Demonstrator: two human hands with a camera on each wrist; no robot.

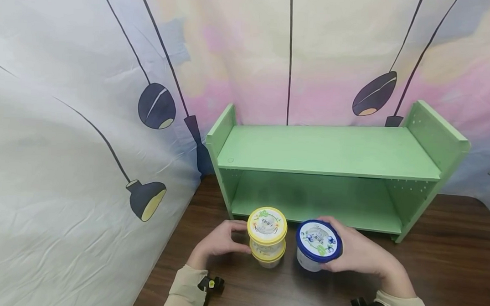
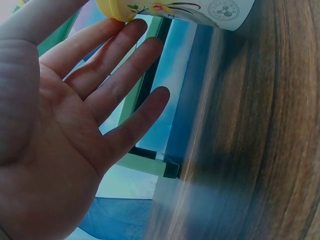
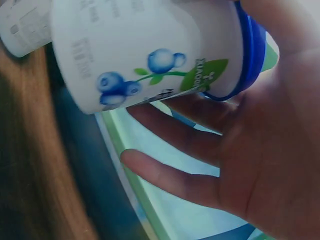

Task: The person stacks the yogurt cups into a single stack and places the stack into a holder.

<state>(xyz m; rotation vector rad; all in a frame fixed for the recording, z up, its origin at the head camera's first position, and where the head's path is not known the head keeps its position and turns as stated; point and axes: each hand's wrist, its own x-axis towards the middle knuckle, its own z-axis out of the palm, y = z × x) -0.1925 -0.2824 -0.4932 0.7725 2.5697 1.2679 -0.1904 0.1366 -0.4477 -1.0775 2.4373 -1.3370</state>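
1. Nearest are 2 beige sleeves (image 1: 185, 291), each with a black wrist mount (image 1: 210, 283) beside it.
2. The left hand (image 1: 225, 238) has its fingers spread and nearly straight, palm facing the stack of 2 yellow-lidded cups (image 1: 267, 249); the stack stands just to its right, at the tips of fingers and thumb; a fingertip meets the upper cup's yellow lid.
3. The right hand (image 1: 357, 251) pinches the blue-lidded cup (image 1: 318, 242) at its lid between thumb and fingers, the lower fingers extended; this cup sits directly left of the palm, slightly tilted, apart from the stack; I cannot tell whether its base touches the brown table (image 1: 271, 293).
4. Beyond the cups stands a green 2-tier shelf (image 1: 327, 149); behind it hangs a pastel cloth (image 1: 249, 57) printed with dark lamps.
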